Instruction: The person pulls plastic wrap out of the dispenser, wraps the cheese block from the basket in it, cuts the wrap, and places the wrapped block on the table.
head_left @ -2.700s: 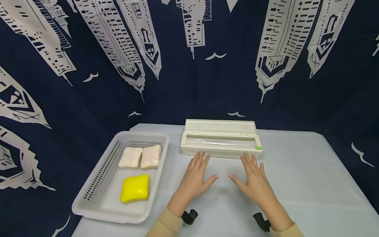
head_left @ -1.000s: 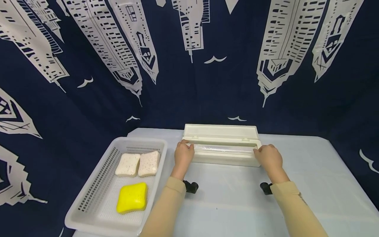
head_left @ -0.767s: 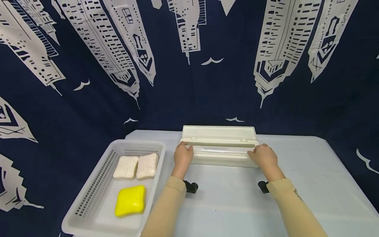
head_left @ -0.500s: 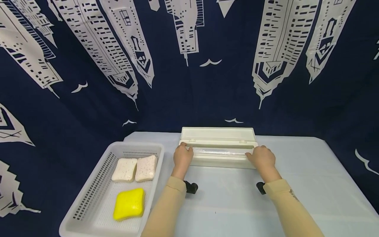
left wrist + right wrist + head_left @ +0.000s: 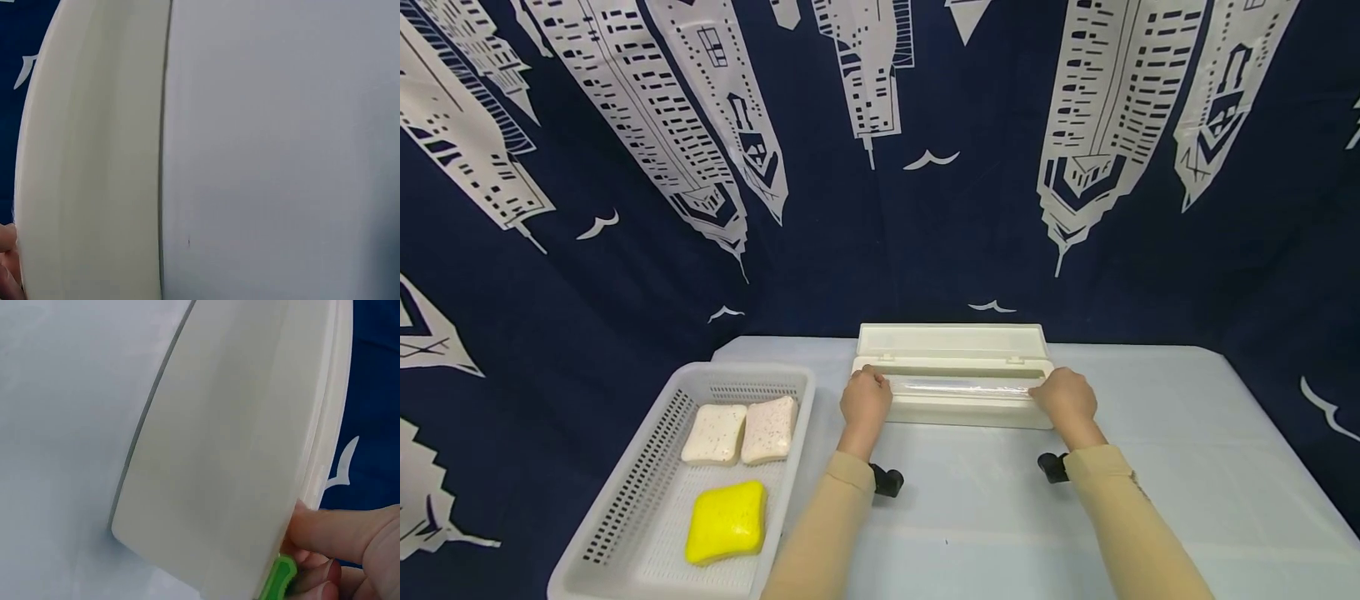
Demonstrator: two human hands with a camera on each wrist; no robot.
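Head view: left hand [image 5: 865,402] and right hand [image 5: 1066,402] are curling at both ends of a cream box [image 5: 962,412], clear film [image 5: 958,387] lying between them (pinched or not, I can't tell); a basket [image 5: 634,483] is sitting to their left.

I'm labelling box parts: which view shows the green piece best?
The right wrist view: the green piece looks large beside the right hand. Head shows none of it; that hand probably hides it; left wrist shows none.
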